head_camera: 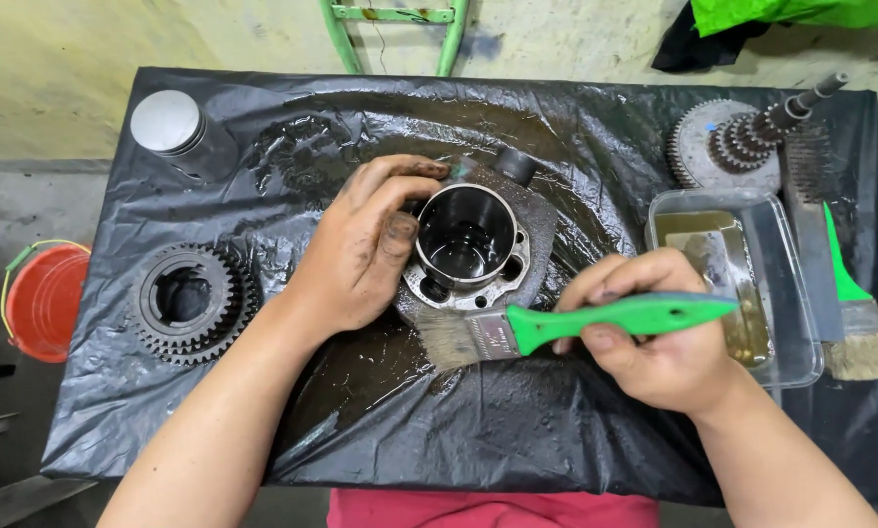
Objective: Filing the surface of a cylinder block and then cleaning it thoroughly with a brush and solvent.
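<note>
A dark metal engine cylinder (pixel 470 240) stands upright in the middle of a wet black plastic sheet (pixel 517 430). My left hand (pixel 356 249), smeared with grime, grips the cylinder's left side, thumb on its rim. My right hand (pixel 654 337) holds a green-handled paintbrush (pixel 576 323) level, bristles pointing left and touching the cylinder's lower flange.
A clear plastic tray (pixel 791 293) with brownish liquid sits at the right. Behind it lie a gear shaft (pixel 752 132) and a second green brush (pixel 855 313). A large toothed gear (pixel 189 303) and a piston (pixel 180 132) are at the left. An orange bucket (pixel 43 298) stands on the floor.
</note>
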